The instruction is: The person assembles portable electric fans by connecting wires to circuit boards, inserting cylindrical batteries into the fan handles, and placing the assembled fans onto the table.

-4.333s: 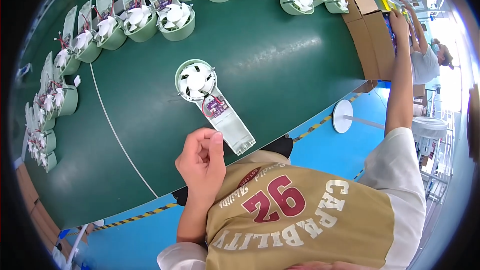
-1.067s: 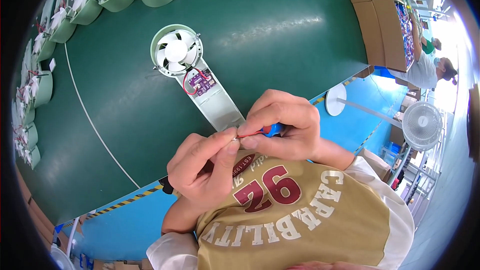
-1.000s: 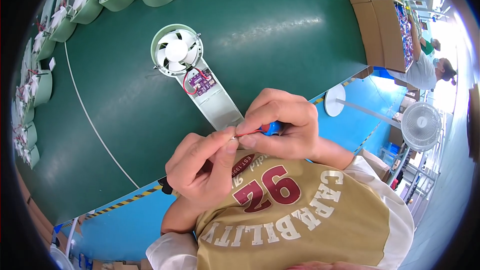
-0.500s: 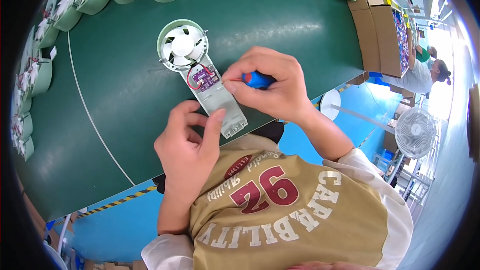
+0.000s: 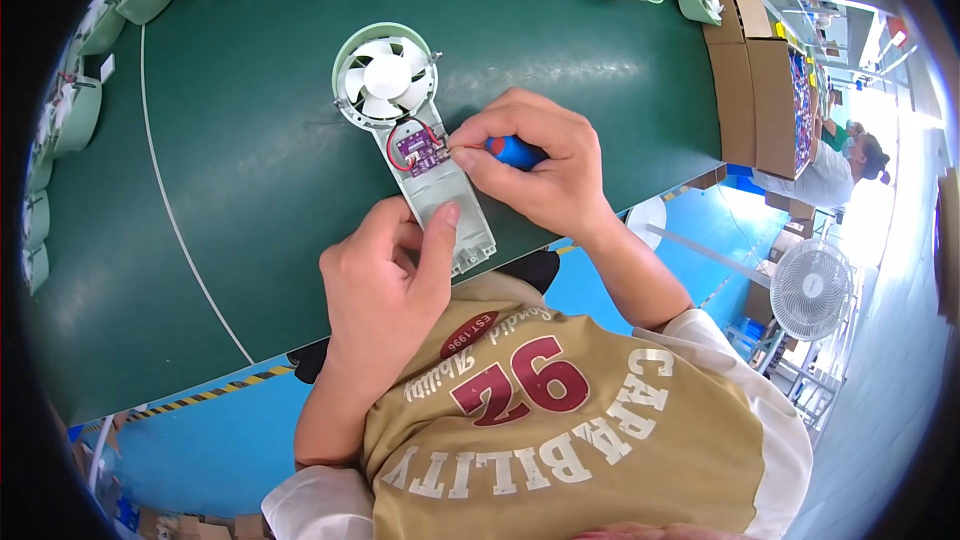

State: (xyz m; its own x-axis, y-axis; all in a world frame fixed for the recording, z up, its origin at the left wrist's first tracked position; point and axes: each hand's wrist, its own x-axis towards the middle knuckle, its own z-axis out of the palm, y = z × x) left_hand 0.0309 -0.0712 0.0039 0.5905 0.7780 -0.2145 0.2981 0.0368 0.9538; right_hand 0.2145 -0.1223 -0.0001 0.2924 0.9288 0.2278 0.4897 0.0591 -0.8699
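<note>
- Up from beside the left hand (image 5: 385, 275) a second ago, the right hand (image 5: 568, 175) pinches a thin wire lead (image 5: 478, 147) at a purple rectangular circuit board (image 5: 420, 152), cupping a blue, red-ended cylinder (image 5: 516, 152).
- Left thumb and fingers clasp the pale-green plastic fan housing (image 5: 448, 195), lying face-up on a dark-green table (image 5: 250, 210).
</note>
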